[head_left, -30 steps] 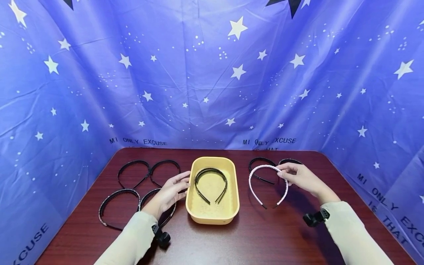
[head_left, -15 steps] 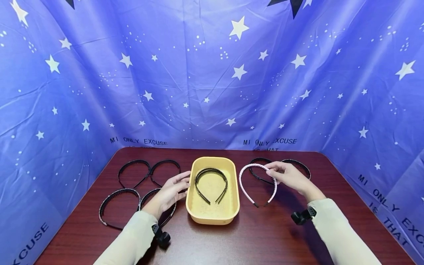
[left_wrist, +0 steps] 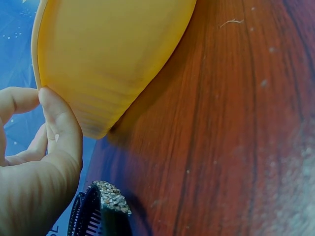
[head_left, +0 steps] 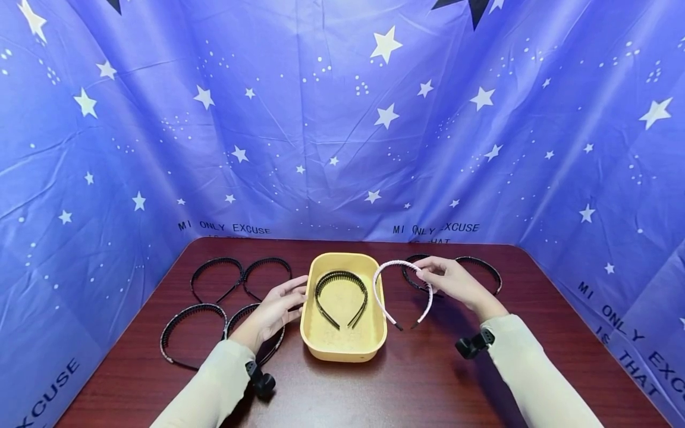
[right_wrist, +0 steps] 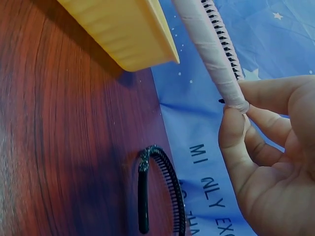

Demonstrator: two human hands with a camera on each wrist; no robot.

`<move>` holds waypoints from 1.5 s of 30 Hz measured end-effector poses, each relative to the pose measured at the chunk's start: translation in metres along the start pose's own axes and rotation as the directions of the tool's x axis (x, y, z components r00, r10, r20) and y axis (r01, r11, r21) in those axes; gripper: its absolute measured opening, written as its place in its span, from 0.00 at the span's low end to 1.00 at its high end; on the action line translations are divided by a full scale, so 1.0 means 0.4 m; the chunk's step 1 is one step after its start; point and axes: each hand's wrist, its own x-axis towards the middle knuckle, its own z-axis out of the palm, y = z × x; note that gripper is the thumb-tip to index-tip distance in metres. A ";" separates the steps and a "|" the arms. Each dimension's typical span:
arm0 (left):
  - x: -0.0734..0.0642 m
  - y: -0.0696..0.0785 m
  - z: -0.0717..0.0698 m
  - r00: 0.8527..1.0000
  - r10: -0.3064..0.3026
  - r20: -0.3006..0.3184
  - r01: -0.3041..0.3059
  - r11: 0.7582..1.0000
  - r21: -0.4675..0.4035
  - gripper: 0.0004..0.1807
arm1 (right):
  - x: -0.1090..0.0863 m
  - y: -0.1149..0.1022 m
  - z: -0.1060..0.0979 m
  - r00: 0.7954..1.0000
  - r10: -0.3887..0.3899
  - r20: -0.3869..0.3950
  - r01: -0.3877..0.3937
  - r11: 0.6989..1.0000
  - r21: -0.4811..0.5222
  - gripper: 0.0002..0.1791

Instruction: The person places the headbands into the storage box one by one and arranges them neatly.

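Note:
In the head view my right hand (head_left: 455, 282) pinches a pale pink wrapped headband (head_left: 379, 300) between thumb and fingers. Its toothed inner edge shows in the right wrist view, and its dark-tipped ends hang downward. The left part of the band overlaps the right rim of a yellow plastic tub (head_left: 381, 309). My left hand (head_left: 273, 312) is at the tub's left side; in the left wrist view its thumb (left_wrist: 61, 115) and forefinger pinch the rim. Inside the tub lie black toothed headbands (head_left: 341, 276), nested closely together.
Several black headbands (head_left: 194, 309) lie on the dark red wooden table (head_left: 342, 395) left of the tub, one partly behind my left wrist. Two more black headbands (head_left: 495, 273) lie at the back right, one partly hidden. A blue starry cloth (head_left: 342, 119) surrounds the table.
My right hand has moved left with the pink headband, from over the right-hand headbands to the tub's right rim. The left hand stays at the tub.

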 end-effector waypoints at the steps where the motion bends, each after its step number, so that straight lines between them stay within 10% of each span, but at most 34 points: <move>1: 0.000 0.000 0.000 1.000 0.000 0.001 0.000 1.000 0.001 0.33 | 0.002 -0.002 0.003 1.000 -0.002 0.001 0.002 1.000 0.003 0.18; 45: 0.001 0.001 -0.004 1.000 -0.004 0.008 0.004 1.000 -0.006 0.34 | 0.144 -0.089 0.121 0.992 0.022 0.126 -0.028 0.998 0.051 0.18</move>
